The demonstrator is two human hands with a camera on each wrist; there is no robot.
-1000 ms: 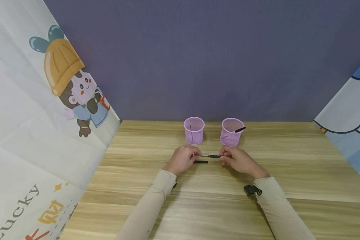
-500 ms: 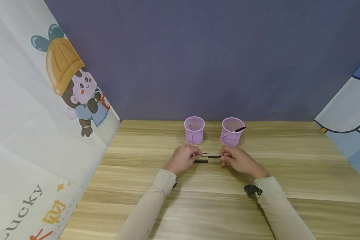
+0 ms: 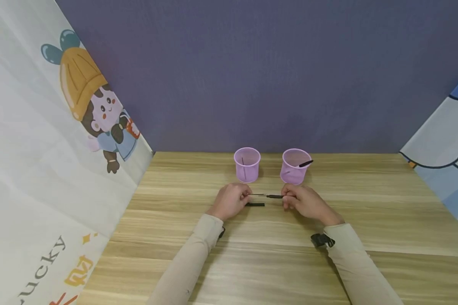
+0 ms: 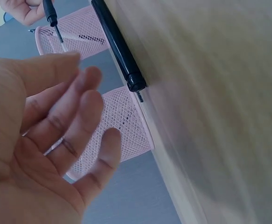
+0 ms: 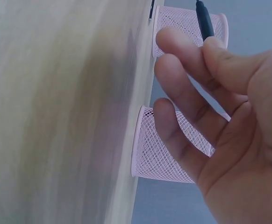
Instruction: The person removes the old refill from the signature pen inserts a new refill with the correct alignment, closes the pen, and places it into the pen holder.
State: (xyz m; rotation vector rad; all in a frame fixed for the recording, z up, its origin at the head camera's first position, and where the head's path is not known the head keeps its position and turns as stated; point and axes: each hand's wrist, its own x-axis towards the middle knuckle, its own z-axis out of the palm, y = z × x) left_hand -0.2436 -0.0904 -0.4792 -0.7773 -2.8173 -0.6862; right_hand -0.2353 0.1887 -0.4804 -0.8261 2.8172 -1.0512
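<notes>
Between thumb and fingertips, my left hand (image 3: 229, 201) pinches one end of a thin stick (image 3: 257, 195), like a pen refill. My right hand (image 3: 306, 203) pinches a slim black pen part (image 3: 275, 196), its narrow end pointing left toward that stick. Whether the two pieces join is too small to tell. In the left wrist view, the black part (image 4: 50, 11) shows a thin tip reaching close to the left fingertips. A black pen-like tube (image 3: 256, 204) lies on the table just in front of the hands, its left end partly hidden by the left hand.
Behind the hands stand two pink mesh cups. A thin dark stick leans in the left cup (image 3: 253, 173); a pen with a black end sticks out of the right cup (image 3: 286, 175). A dark panel (image 3: 275, 84) rises along the back edge of the wooden table (image 3: 275, 262).
My hands have drawn slightly apart, the left one moving left and the right one a little right. More of the thin stick shows between them. Cups and tube stay put.
</notes>
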